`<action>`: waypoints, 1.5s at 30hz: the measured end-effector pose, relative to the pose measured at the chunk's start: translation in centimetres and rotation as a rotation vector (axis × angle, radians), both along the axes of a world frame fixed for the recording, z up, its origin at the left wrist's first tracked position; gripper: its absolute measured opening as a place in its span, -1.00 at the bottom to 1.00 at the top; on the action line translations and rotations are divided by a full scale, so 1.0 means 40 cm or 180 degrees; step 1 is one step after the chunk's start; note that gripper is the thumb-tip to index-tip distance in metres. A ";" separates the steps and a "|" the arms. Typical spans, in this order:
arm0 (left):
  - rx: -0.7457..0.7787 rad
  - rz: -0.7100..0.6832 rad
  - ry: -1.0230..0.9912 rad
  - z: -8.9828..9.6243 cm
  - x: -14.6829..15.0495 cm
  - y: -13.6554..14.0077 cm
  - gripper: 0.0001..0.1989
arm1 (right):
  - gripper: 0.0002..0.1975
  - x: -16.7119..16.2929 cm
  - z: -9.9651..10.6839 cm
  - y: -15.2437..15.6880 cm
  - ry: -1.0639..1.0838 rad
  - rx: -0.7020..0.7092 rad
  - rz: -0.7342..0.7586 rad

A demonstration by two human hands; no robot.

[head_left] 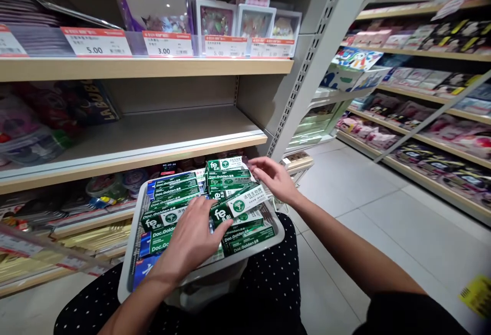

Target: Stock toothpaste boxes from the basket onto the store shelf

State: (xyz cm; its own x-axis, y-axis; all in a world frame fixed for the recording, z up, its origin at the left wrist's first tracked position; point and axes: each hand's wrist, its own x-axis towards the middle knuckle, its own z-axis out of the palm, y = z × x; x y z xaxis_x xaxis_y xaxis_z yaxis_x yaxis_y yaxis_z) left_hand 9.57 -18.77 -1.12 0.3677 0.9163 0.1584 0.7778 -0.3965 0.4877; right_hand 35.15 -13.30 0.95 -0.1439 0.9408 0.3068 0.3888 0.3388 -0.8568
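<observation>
Green carton, gripped in the left hand, is seemingly being arranged; levelling seems needed; right hand's hold can't be told.

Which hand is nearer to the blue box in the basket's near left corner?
Left. The left hand is over the green boxes, beyond and right of the blue box; the right hand is farther, by the far right corner of the basket.

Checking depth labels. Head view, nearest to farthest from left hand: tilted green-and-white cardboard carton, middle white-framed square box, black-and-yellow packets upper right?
1. Tilted carton: immediately right, at the left hand.
2. Framed box: ahead, upper shelf.
3. Packets: far shelving, right.
</observation>
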 end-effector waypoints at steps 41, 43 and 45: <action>-0.0975 -0.0308 -0.0050 0.064 -0.138 0.248 -0.66 | -0.58 0.036 -0.160 0.381 -0.0958 -0.0466 0.1534; -0.0747 -0.0427 0.0072 0.059 -0.123 0.254 -0.64 | -0.59 0.041 -0.145 0.389 -0.1037 -0.0388 0.1493; -0.0551 -0.0513 0.0171 0.053 -0.108 0.263 -0.55 | -0.59 0.037 -0.148 0.419 -0.0924 -0.0551 0.1725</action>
